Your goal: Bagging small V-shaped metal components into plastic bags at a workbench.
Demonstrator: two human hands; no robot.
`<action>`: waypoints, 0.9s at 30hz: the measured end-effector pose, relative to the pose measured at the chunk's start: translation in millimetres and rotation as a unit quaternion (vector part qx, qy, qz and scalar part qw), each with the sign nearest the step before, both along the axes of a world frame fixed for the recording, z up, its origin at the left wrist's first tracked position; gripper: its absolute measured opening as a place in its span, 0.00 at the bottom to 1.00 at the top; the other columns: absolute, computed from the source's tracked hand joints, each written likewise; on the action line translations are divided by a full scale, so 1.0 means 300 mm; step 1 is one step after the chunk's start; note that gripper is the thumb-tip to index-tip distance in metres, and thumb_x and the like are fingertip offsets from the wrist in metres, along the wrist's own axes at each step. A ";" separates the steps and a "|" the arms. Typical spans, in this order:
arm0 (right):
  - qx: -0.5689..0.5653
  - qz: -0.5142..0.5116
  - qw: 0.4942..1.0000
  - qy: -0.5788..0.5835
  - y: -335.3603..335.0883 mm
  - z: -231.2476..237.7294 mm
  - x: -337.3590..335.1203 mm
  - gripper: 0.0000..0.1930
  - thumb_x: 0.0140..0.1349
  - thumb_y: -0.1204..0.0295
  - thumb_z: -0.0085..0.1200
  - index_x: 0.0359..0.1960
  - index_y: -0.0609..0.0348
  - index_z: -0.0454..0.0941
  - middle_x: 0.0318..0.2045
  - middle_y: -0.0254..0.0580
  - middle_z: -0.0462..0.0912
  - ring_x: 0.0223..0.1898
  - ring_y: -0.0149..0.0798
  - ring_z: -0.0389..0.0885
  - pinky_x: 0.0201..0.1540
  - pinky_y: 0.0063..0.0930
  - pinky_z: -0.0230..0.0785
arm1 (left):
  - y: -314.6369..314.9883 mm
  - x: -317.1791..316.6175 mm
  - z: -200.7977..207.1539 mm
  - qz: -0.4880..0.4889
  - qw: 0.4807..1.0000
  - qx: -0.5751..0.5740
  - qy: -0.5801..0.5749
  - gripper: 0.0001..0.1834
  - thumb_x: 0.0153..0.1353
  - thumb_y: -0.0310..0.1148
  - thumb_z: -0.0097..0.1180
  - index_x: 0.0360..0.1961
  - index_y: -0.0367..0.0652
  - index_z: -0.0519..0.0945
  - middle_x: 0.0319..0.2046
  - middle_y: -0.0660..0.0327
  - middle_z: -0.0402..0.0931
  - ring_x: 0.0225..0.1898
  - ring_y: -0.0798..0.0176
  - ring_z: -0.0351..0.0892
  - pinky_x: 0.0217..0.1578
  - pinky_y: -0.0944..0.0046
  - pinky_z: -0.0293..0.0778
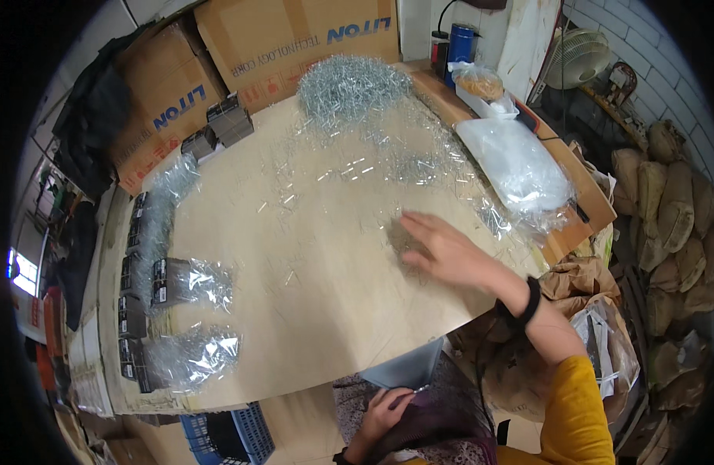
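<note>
My right hand (444, 252) is over the pale tabletop (334, 287), its fingers stretched out and slightly blurred, with nothing seen in it. Thin shiny metal pins (361, 167) lie scattered in front of it, and a large heap of pins (349, 85) rises at the far side. Below the table's near edge, my left hand (386, 413) has its fingers closed at the lower end of a blue-grey tray (407, 366). Something small and shiny shows at its fingertips, too small to name.
Small dark boxes (131, 316) and clear plastic bags (206, 353) line the left edge. Cardboard cartons (295, 46) stand behind. On the right are a stack of clear bags (516, 163), a white container (485, 97) and a fan (578, 58). A blue basket (229, 435) sits below.
</note>
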State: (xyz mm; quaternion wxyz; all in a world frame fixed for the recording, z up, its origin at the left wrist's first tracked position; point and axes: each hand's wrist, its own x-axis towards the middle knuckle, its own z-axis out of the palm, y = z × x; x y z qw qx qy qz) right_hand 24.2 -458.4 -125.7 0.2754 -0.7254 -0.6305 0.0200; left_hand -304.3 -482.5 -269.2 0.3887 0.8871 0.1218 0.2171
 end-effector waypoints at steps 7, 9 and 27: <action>-0.120 -0.147 0.979 -0.073 0.266 -0.125 0.242 0.28 0.63 0.57 0.54 0.64 0.49 0.68 0.69 0.45 0.61 0.69 0.56 0.58 0.67 0.63 0.49 | -0.003 -0.007 0.003 0.035 0.996 -0.086 0.005 0.07 0.55 0.25 0.65 0.36 0.41 0.83 0.37 0.64 0.82 0.36 0.59 0.81 0.38 0.63 0.78; -0.163 -0.103 0.979 -0.062 0.257 -0.128 0.188 0.27 0.64 0.56 0.53 0.64 0.43 0.68 0.69 0.41 0.61 0.69 0.55 0.57 0.66 0.66 0.48 | 0.000 -0.009 0.014 0.048 0.990 -0.131 0.017 0.06 0.56 0.25 0.64 0.36 0.41 0.82 0.37 0.64 0.82 0.37 0.57 0.82 0.39 0.62 0.78; -0.031 0.049 0.971 0.231 -0.150 -0.027 -0.189 0.24 0.50 0.88 0.45 0.50 0.63 0.79 0.56 0.47 0.77 0.62 0.46 0.71 0.63 0.35 0.66 | -0.009 -0.009 0.018 0.074 0.981 -0.181 0.001 0.07 0.55 0.24 0.65 0.36 0.42 0.83 0.32 0.56 0.81 0.33 0.54 0.83 0.35 0.61 0.79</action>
